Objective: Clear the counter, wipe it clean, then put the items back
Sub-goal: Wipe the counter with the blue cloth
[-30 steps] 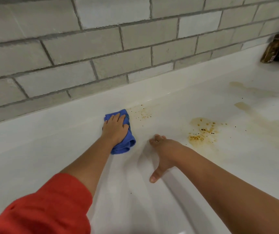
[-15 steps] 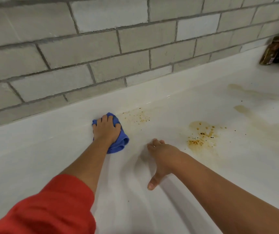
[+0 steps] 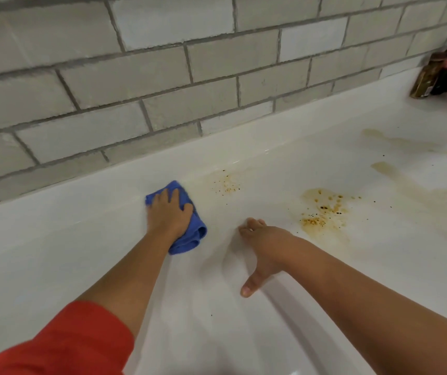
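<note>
My left hand (image 3: 168, 213) presses flat on a folded blue cloth (image 3: 189, 234) on the white counter (image 3: 81, 253), close to the back upstand. My right hand (image 3: 264, 246) rests on the counter just right of the cloth, fingers spread, thumb pointing toward me, holding nothing. A speckled brown stain (image 3: 226, 184) lies right of the cloth near the upstand. A larger orange-brown stain (image 3: 322, 209) sits right of my right hand. Pale brown smears (image 3: 417, 182) spread farther right.
Dark bottles (image 3: 444, 69) stand at the far right against the grey brick-tiled wall (image 3: 162, 77). A raised white upstand (image 3: 217, 155) runs along the back of the counter. A curved rim (image 3: 311, 336) shows at the near edge below my right arm.
My left hand slid the blue cloth a little to the left along the upstand, then slightly back. My right hand stayed planted on the counter.
</note>
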Action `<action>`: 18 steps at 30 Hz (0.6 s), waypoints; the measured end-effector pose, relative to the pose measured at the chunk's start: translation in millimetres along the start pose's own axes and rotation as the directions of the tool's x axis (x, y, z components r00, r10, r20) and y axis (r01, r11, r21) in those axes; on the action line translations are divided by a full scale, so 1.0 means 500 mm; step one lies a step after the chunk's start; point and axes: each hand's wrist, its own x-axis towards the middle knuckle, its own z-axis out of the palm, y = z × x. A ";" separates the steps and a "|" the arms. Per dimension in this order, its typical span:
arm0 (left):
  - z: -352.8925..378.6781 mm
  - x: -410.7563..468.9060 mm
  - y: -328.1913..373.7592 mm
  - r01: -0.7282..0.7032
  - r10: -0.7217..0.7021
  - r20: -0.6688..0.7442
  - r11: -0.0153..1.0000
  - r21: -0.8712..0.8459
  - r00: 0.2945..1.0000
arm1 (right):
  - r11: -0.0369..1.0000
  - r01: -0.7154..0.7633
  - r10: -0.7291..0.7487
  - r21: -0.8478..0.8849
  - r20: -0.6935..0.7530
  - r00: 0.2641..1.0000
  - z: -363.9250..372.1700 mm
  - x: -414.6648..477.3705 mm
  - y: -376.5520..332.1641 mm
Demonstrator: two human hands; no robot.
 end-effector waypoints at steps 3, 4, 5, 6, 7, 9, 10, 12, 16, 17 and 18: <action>-0.009 0.000 0.008 0.286 -0.286 0.026 0.958 -0.006 0.958 | 1.000 0.002 -0.002 -0.001 0.003 1.000 0.001 0.001 -0.003; -0.011 0.009 0.027 0.342 -0.341 0.053 0.940 -0.007 0.939 | 1.000 -0.001 0.001 0.001 0.007 1.000 -0.001 0.003 -0.004; -0.012 0.019 0.050 0.386 -0.384 0.086 0.923 -0.006 0.919 | 1.000 -0.007 0.007 0.005 0.016 1.000 -0.003 0.005 -0.005; -0.013 0.030 0.075 0.414 -0.411 0.113 0.910 0.001 0.904 | 1.000 -0.011 0.011 0.009 0.028 1.000 -0.004 0.008 -0.006; -0.010 0.042 0.100 0.418 -0.416 0.129 0.908 0.017 0.900 | 1.000 -0.013 0.013 0.011 0.036 0.999 -0.005 0.010 -0.006; -0.002 0.064 0.141 0.377 -0.381 0.128 0.924 0.055 0.916 | 1.000 -0.013 0.012 0.005 0.038 0.999 -0.007 0.014 -0.005; -0.001 0.070 0.155 0.338 -0.346 0.111 0.937 0.085 0.932 | 1.000 -0.012 0.012 0.002 0.039 0.999 -0.006 0.016 -0.005; 0.002 0.076 0.164 0.212 -0.221 0.060 0.969 0.123 0.973 | 1.000 -0.013 0.012 0.014 0.041 0.999 -0.003 0.018 -0.002; 0.010 0.073 0.112 -0.173 0.174 0.017 0.984 -0.035 0.985 | 0.999 -0.001 0.001 0.050 0.007 1.000 -0.002 0.013 0.003; 0.009 0.071 0.089 -0.264 0.266 0.023 0.961 -0.086 0.964 | 0.999 0.005 -0.005 0.053 -0.005 1.000 -0.002 0.010 0.003; 0.006 0.069 0.069 -0.323 0.329 0.020 0.937 -0.135 0.944 | 0.998 0.007 -0.007 0.055 -0.008 1.000 -0.003 0.008 0.004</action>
